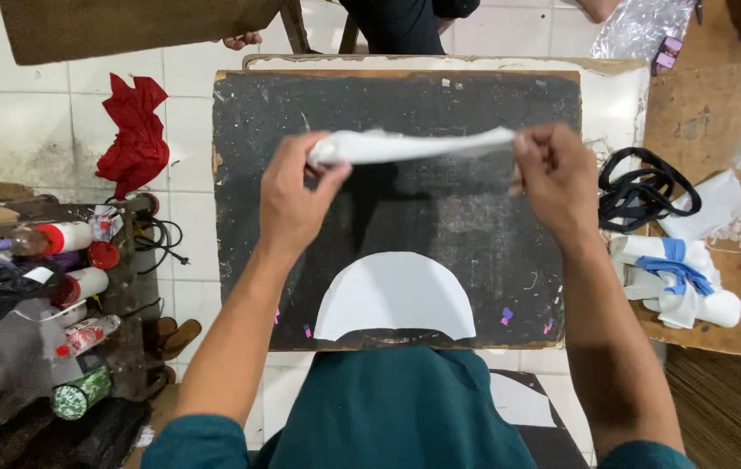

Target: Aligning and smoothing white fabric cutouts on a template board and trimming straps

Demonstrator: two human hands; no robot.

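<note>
My left hand (294, 189) and my right hand (553, 174) hold a long white strip of material (414, 144) stretched flat between them, one end pinched in each hand, above a worn black board (405, 104). On the board's near edge, below my hands, lies a white half-round piece (394, 298) with a black curved piece along its bottom. My teal shirt fills the bottom middle of the view.
Black straps (640, 191) and white and blue pieces (679, 278) lie on a wooden surface (735, 113) at right. A red cloth (134, 135) lies on the tiled floor at left. A rack of bottles and spools (75, 287) stands at lower left. Another person (401, 22) sits beyond the board.
</note>
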